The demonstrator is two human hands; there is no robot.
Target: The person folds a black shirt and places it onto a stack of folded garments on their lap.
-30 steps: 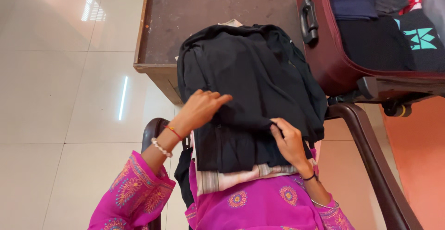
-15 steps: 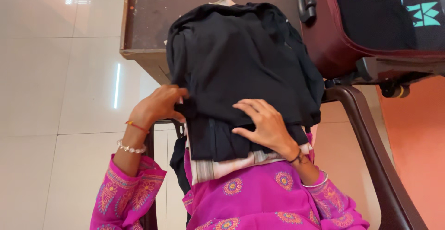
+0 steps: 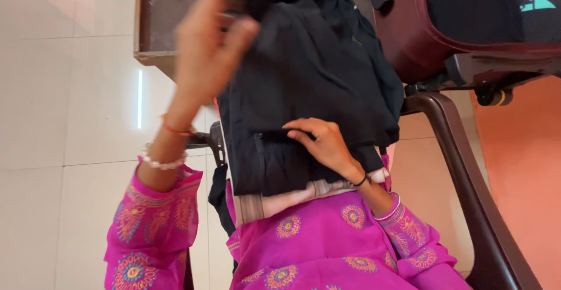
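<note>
A black garment [image 3: 315,73] lies folded across my lap, its far end resting on a brown table [image 3: 175,9]. My left hand [image 3: 210,47] is raised and blurred at the garment's upper left corner, fingers closed on the cloth's edge. My right hand [image 3: 321,144] lies on the garment's near part, fingers curled on a fold. A beige striped cloth [image 3: 274,199] sticks out from under the black garment, over my pink embroidered dress [image 3: 327,249].
An open maroon suitcase [image 3: 421,38] with folded dark clothes stands at the upper right beside the table. The brown chair's arm [image 3: 467,167] runs down the right side. A pale tiled floor [image 3: 64,120] spreads to the left.
My left hand has risen from the garment's left side to its upper left corner, lifting the edge. My right hand has slid a little left and stays on the cloth.
</note>
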